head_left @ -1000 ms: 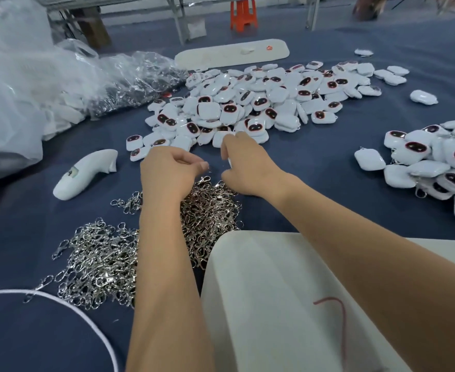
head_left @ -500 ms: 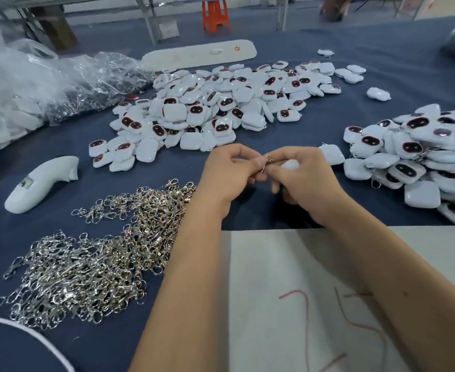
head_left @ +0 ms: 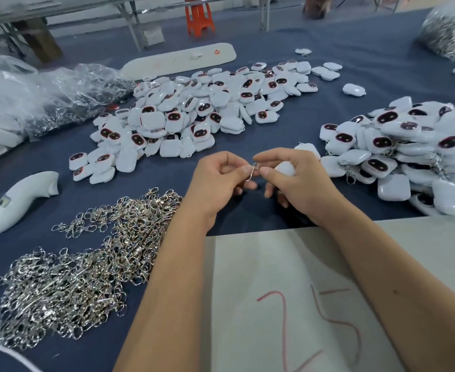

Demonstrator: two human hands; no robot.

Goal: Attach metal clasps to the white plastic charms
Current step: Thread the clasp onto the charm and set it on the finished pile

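Note:
My left hand (head_left: 218, 178) pinches a small metal clasp (head_left: 253, 171) between thumb and fingertips, just above the blue table. My right hand (head_left: 293, 178) grips a white plastic charm (head_left: 285, 167), mostly hidden under its fingers, and its thumb and forefinger meet the clasp's other end. A heap of loose metal clasps (head_left: 87, 264) lies at the lower left. A pile of white charms (head_left: 194, 114) with dark oval faces spreads across the middle of the table. A second pile of charms (head_left: 408, 151), some with clasps on them, lies at the right.
A white handle-shaped plastic part (head_left: 17, 200) lies at the left. Clear plastic bags (head_left: 46, 95) sit at the far left. A white sheet (head_left: 288, 304) with red marks covers the near table. A long white plastic piece (head_left: 180, 60) lies at the back, an orange stool (head_left: 198, 18) beyond.
My hands left the clasp heap and the middle charm pile and came together at the centre, the left bringing a clasp and the right a charm. The view shifted right.

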